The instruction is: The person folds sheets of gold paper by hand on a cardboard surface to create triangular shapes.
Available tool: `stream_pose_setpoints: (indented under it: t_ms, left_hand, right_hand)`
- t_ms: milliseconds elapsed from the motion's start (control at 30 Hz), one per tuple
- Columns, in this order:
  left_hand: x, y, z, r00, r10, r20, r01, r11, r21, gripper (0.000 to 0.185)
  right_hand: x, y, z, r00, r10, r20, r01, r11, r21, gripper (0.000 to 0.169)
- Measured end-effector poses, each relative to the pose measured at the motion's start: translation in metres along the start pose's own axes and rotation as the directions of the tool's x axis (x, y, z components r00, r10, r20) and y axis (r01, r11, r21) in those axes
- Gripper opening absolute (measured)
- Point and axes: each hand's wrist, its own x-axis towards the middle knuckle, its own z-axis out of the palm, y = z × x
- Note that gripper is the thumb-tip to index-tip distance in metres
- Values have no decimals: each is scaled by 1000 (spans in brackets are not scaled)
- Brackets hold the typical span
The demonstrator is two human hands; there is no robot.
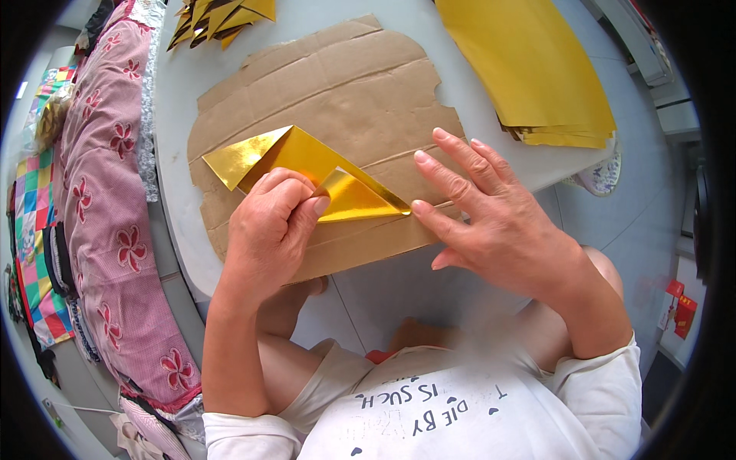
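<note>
A sheet of shiny gold foil paper, partly folded, lies on a flattened piece of brown cardboard. Its left end forms a pointed flap, and a folded triangle narrows to a tip at the right. My left hand pinches an edge of the paper between thumb and curled index finger, near the middle of the near side. At the right, my right hand is spread palm down with its fingers apart and holds nothing. Its index fingertip is close to the paper's right tip; whether they touch, I cannot tell.
Several folded gold foil pieces are piled at the table's far left. A stack of flat gold sheets lies along the right side of the white table. Left of the table is a seat under a pink flowered cover.
</note>
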Motion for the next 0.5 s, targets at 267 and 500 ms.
stream_pose_setpoints:
  t_ms: [267, 500]
  left_hand:
    - [1, 2, 1, 999, -39, 19, 40, 996, -79, 16]
    - [0, 0, -1, 999, -25, 25, 27, 995, -96, 14]
  right_hand:
    - [3, -7, 24, 948, -73, -309, 123, 982, 144, 34]
    - [24, -17, 39, 877, 183, -444, 26, 905, 425, 45]
